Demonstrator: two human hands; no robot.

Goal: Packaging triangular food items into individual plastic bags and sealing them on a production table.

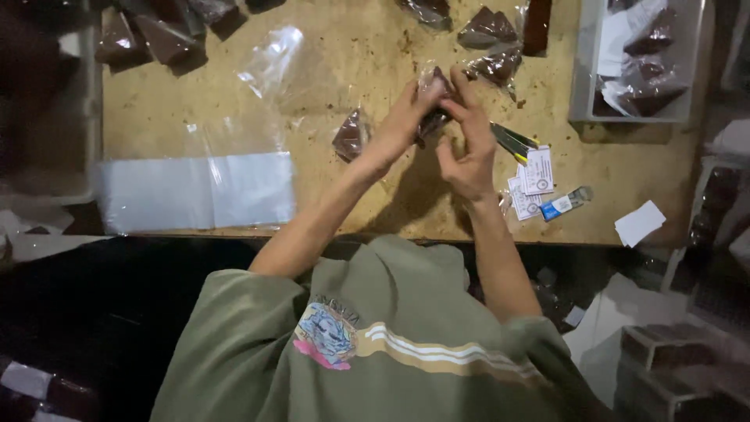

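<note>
Clear plastic wraps the brown wedge (pixel 434 117) raised just above the wooden table (pixel 351 62), where the left hand (pixel 402 121) and right hand (pixel 469 148) both close their fingertips on it, apparently pinching the wrapper, beside paper labels (pixel 531 184).

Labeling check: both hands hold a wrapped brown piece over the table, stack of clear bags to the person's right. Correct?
Not quite. In the head view both hands do hold the wrapped piece over the table, but the stack of clear bags lies to the person's left.
</note>
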